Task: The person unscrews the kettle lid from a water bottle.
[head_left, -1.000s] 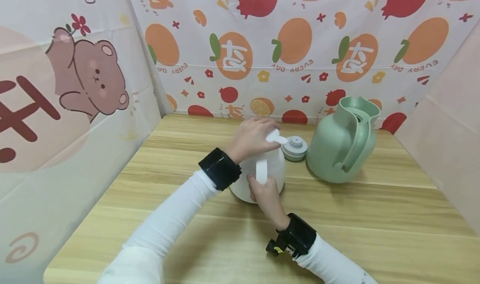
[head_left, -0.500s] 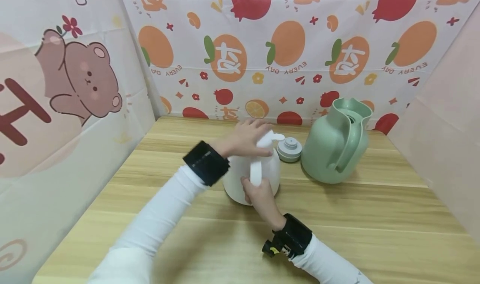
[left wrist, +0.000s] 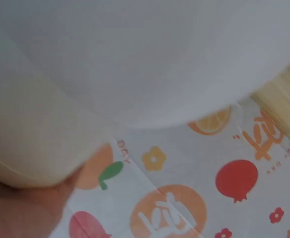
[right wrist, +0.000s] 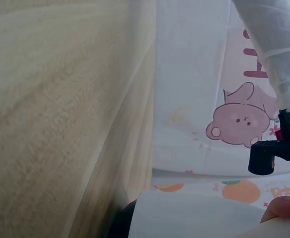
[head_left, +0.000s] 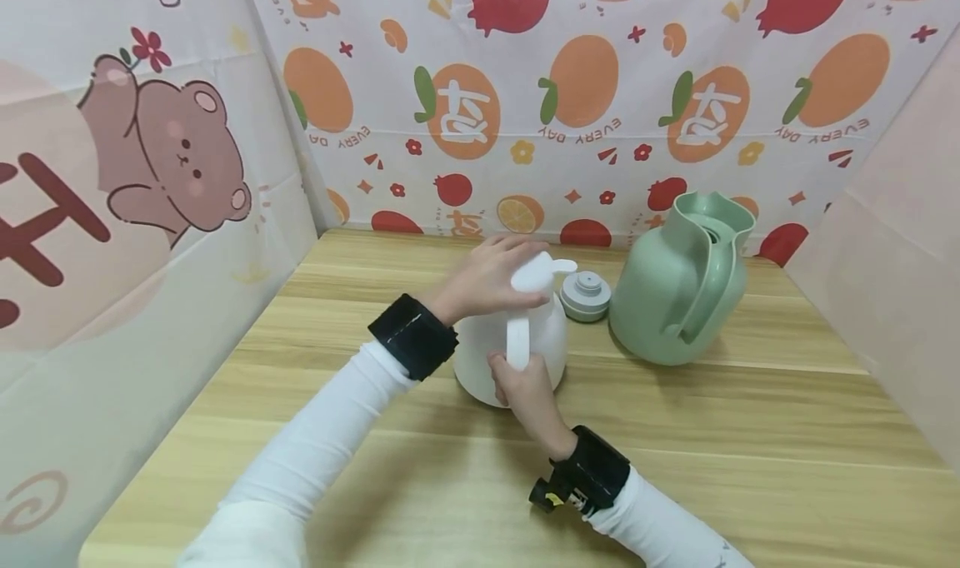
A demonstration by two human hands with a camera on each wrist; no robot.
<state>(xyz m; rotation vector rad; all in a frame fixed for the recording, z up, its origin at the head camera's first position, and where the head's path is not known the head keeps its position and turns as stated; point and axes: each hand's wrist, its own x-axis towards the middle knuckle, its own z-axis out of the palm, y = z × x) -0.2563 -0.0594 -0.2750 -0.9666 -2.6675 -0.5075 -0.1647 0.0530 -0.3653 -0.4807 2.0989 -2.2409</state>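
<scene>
The white jug (head_left: 478,360) stands upright on the wooden table (head_left: 675,460), and 2 hands are on it. The left hand (head_left: 487,278) is clamped round the white lid (head_left: 533,273) at the jug's top, thumb on the near side; from here I can't see where its far fingertips end. The right hand (head_left: 528,393) is wrapped round the handle (head_left: 518,339) on the jug's near side, covering the handle's lower end. The left hand also hides part of the jug's shoulder.

Just right of the jug sits 1 round grey piece (head_left: 586,298); whether the 2 touch, I can't tell. Farther right of it stands a green jug (head_left: 660,297). Behind the white jug hangs a fruit-print cloth (head_left: 517,93), cut off at the top.

The left wrist view is mostly a blurred white surface (left wrist: 150,59), and the right wrist view cuts off a pale form (right wrist: 194,213) with a dark edge (right wrist: 119,223), hard to make out.
</scene>
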